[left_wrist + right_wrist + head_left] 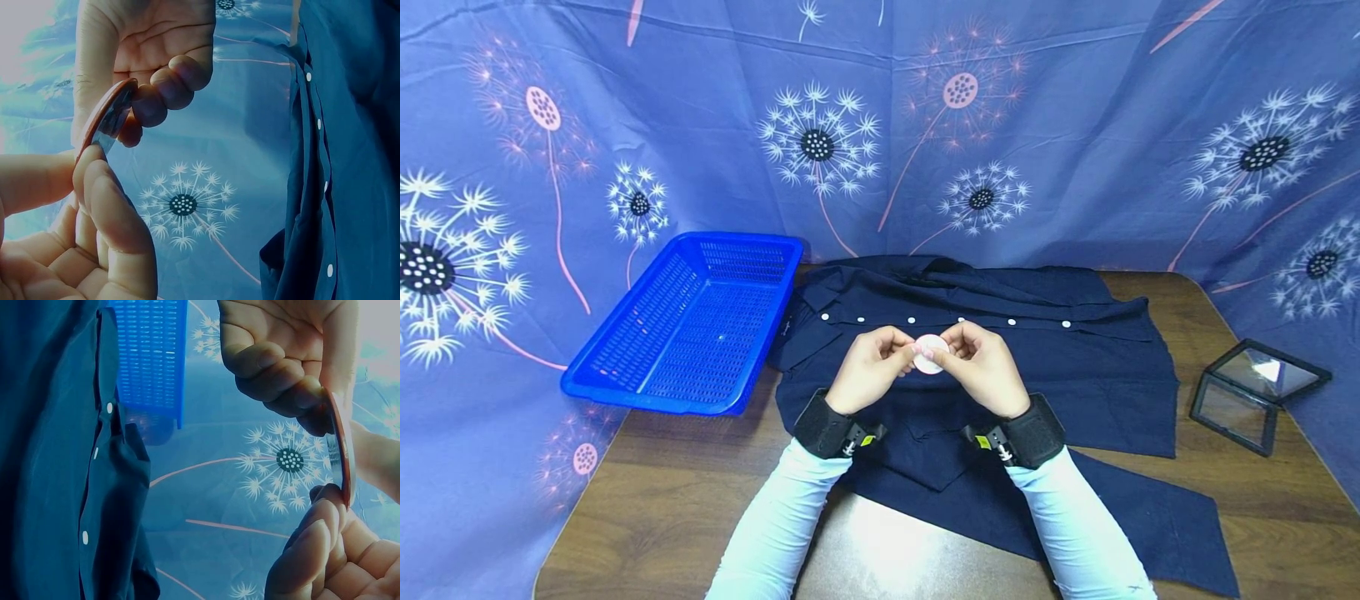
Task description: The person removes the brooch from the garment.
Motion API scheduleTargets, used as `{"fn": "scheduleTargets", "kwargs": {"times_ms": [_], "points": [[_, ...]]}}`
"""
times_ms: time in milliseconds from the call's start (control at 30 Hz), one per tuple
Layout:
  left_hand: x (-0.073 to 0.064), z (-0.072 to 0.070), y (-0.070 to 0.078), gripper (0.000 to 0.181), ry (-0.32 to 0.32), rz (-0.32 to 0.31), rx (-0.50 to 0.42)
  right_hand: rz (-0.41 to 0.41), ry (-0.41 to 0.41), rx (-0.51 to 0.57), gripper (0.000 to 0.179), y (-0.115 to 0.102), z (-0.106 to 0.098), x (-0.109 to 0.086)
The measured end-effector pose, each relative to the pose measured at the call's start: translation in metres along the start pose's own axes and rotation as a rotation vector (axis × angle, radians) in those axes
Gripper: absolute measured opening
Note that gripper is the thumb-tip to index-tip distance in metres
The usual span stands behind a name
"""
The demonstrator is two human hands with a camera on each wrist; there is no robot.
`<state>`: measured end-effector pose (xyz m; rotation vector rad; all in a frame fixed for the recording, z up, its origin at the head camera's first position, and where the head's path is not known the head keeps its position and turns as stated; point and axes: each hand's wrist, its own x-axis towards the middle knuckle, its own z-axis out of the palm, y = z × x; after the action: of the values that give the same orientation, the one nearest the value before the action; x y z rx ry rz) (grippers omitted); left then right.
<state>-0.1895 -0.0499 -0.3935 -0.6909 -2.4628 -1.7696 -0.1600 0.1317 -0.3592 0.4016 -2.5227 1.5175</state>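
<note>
In the head view a small round mirror (935,342) with a pinkish rim is held up over the dark shirt, pale face toward me. My left hand (867,369) pinches its left edge between thumb and fingers. On the opposite edge, my right hand (991,372) grips in the same way. The left wrist view catches the mirror (111,119) nearly edge-on, its far side shiny with dark reflections. A navy button-up shirt (1097,387) lies spread beneath both hands, its row of white buttons running across.
A blue perforated plastic basket (681,406) stands at the left of the wooden table (692,492). Two joined black-framed panes (1234,410), folded partly open, lie at the right edge. Behind hangs a blue cloth (1075,167) printed with dandelions.
</note>
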Motion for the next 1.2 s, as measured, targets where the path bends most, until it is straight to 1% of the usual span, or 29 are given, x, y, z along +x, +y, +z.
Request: {"fn": "scheduleTargets", "kwargs": {"times_ms": [533, 800, 867, 1067, 1200], "points": [[0.000, 0.000, 0.001, 0.011, -0.005, -0.003, -0.020, -0.009, 0.003, 0.020, 0.015, -0.003, 0.000, 0.000], [0.000, -0.001, 0.001, 0.012, 0.000, -0.024, -0.024, 0.002, -0.007, 0.006, 0.014, -0.004, 0.000, -0.001], [0.000, -0.001, 0.001, 0.012, 0.003, -0.025, -0.028, 0.005, -0.006, -0.001, 0.014, 0.001, 0.001, 0.001], [0.000, -0.003, 0.002, 0.012, 0.005, -0.026, -0.040, -0.017, 0.004, -0.014, 0.016, 0.032, 0.006, 0.007], [0.000, -0.005, 0.004, 0.012, 0.013, -0.028, -0.040, -0.064, 0.004, -0.025, 0.018, 0.036, 0.004, 0.007]]}}
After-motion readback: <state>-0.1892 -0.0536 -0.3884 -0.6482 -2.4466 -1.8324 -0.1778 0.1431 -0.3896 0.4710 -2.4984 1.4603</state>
